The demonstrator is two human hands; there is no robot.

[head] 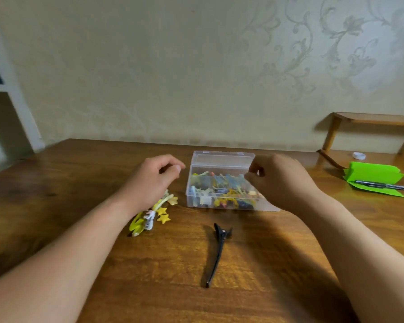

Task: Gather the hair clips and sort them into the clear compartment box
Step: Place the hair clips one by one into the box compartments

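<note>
Head view: black clip (217,252) on surface (79,173) before box (221,159); small clips (158,212) by my left hand (153,180), curled, empty. Right hand (281,180) at box, grip unclear. Clips light, stiff: pinch mid-body.

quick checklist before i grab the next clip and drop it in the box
1. All clips gathered: not ok. The yellow star clips and the black clip lie on the table, outside the clear box.
2. Box lid open: cannot tell through the clear plastic.
3. Left hand free: ok. Its fingers are curled, with nothing visible in them, and it is above the yellow clips.
4. Right hand free: cannot tell. Its fingertips are at the box's right side.
5. Path from the black clip to the box: ok, bare wood between them.
</note>
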